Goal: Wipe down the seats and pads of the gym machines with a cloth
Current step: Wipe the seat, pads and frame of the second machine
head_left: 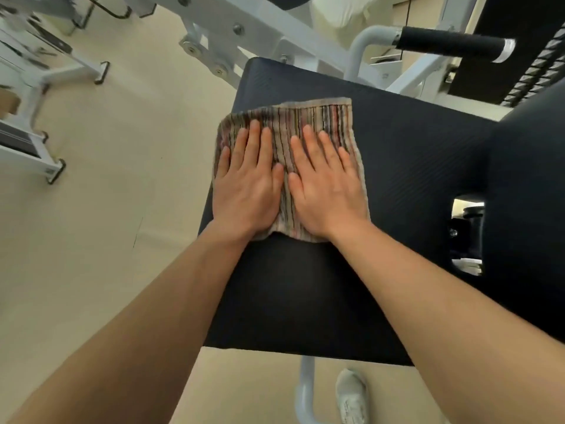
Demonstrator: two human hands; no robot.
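A striped cloth (287, 154) is spread flat on the far left part of the black seat (397, 179), its left edge at the seat's left rim. The left hand (249, 182) and right hand (327, 185) are laid side by side on the cloth, palms down, fingers extended and slightly spread, pressing rather than gripping. A black back pad (529, 194) is seen at right, a padded handle (449, 44) at far right.
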